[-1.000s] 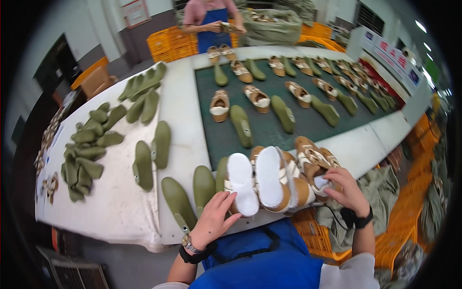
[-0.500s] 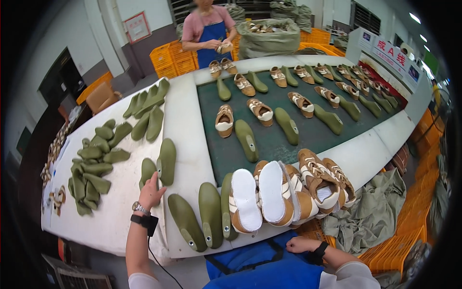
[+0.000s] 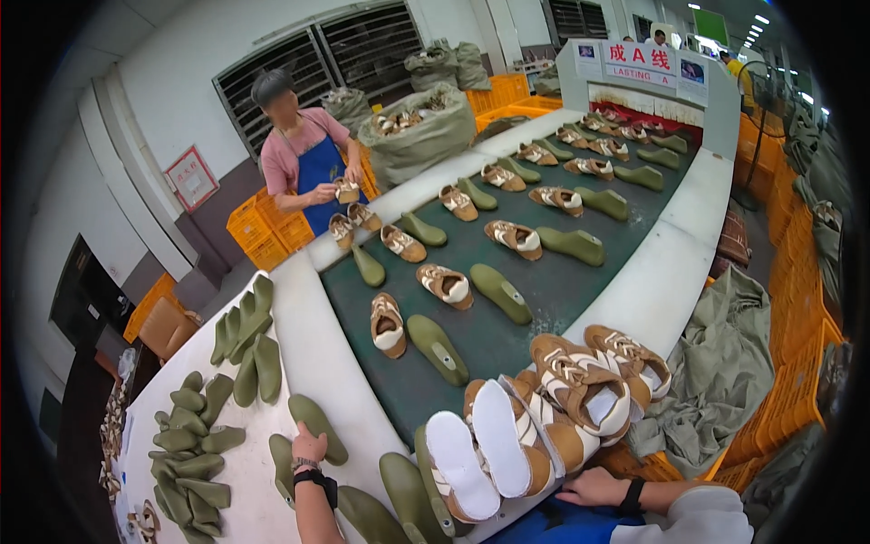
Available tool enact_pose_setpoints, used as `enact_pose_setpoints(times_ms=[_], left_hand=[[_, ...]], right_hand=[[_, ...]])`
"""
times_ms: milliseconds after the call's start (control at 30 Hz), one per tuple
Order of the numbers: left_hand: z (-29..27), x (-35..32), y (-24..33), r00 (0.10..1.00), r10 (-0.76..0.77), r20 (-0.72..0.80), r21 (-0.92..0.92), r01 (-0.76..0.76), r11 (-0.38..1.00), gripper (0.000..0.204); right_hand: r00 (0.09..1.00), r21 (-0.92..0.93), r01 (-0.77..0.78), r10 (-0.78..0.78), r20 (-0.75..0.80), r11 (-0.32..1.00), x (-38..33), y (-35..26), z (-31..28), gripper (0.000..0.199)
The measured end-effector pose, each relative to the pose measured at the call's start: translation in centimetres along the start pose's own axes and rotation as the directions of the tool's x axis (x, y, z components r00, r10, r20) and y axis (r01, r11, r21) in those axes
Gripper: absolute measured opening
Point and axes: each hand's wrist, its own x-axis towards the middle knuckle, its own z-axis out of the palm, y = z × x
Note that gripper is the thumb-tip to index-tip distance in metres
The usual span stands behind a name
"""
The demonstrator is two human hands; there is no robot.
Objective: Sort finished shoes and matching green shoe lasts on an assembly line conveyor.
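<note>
My left hand (image 3: pixel 309 446), wearing a watch and a black wrist strap, reaches to two green shoe lasts on the white table. Its fingers are apart and lie against the lower side of the larger last (image 3: pixel 323 424); the smaller last (image 3: pixel 282 458) sits beside the wrist. More green lasts (image 3: pixel 406 490) stand along the near edge, partly behind my forearm. Next to them lean brown-and-white sneakers, some with a white sole (image 3: pixel 460 462) showing. My right hand (image 3: pixel 594 488) is loosely closed near the table edge below the sneakers, with nothing visible in it.
A green conveyor (image 3: pixel 399 363) carries rows of sneakers and lasts. Piled lasts (image 3: pixel 195 444) lie at the left. Across the belt a person (image 3: pixel 308 163) in a blue apron holds a shoe. Orange crates (image 3: pixel 779 363), grey-green cloth (image 3: pixel 702 381) and a full sack (image 3: pixel 421 136) surround the line.
The view has swung to the right and tilted. My left hand has come closer onto the larger last. My right hand stays closed by the table edge.
</note>
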Motion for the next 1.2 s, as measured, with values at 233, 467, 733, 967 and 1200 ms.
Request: enact_pose_setpoints(times_ms=[233,467,733,967,1200], left_hand=[[0.0,-0.5,0.9,0.99,0.141,0.012,0.024,-0.142,0.99,0.075],[0.2,-1.7,2.4,0.977,0.213,0.01,-0.018,-0.213,0.977,0.076],[0.6,-1.0,7.6,0.969,0.247,-0.014,-0.021,-0.248,0.969,0.069],[0.4,-0.2,9.8,0.989,0.148,0.012,-0.002,-0.148,0.989,0.067],[0.6,-0.5,9.4,0.99,0.142,0.003,-0.059,-0.141,0.988,0.066]], right_hand=[[0.968,0.038,0.121,-0.11,-0.224,0.992,1.8,-0.7,-0.6,0.032],[0.992,0.115,0.007,-0.021,0.124,0.993,2.7,-1.0,0.9,0.047],[0.996,0.153,0.088,-0.092,0.02,0.984,2.9,-0.5,2.3,0.051],[0.984,0.156,0.175,-0.169,-0.055,0.972,3.0,1.1,5.3,0.049],[0.98,0.171,0.197,-0.198,-0.014,0.965,3.3,1.3,5.3,0.048]])
